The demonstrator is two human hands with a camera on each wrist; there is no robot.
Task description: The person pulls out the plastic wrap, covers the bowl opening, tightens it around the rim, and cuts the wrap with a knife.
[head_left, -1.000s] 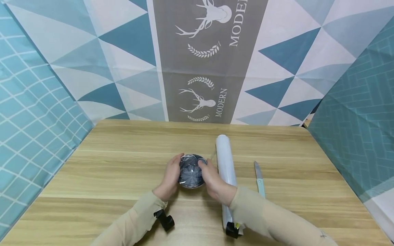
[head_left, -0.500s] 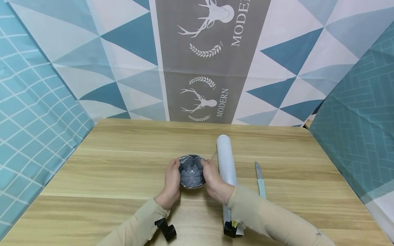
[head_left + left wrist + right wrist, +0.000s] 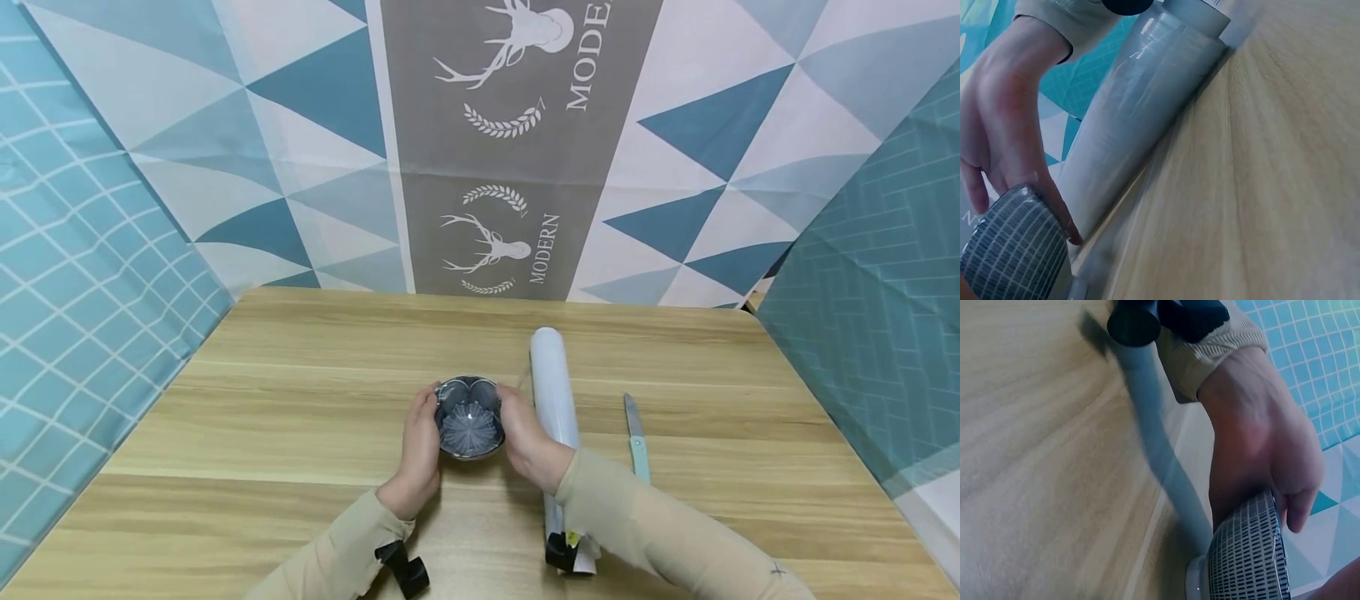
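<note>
A dark bowl (image 3: pixel 468 425) with a flower-like pattern inside is near the middle of the table, between both hands. Clear film with shiny highlights appears to lie over it. My left hand (image 3: pixel 420 454) holds the bowl's left side, my right hand (image 3: pixel 528 437) its right side. In the left wrist view the right hand (image 3: pixel 1013 119) lies along the bowl's checked outer wall (image 3: pixel 1019 250), thumb raised off it. The right wrist view has the left hand (image 3: pixel 1260 437) against the wall, its thumb near the rim. The fingertips behind the bowl are hidden.
A roll of cling film (image 3: pixel 553 387) lies lengthwise just right of the bowl, partly under the right forearm. Farther right is a knife (image 3: pixel 636 437) with a pale blue handle. The wooden table (image 3: pixel 300 375) is bordered by patterned cloth (image 3: pixel 322 142) at the back and sides.
The right thumb has drawn back from over the bowl toward its rim. Both hands stay at the bowl's sides. The film's glare over the bowl has lessened, and the pattern inside shows more clearly.
</note>
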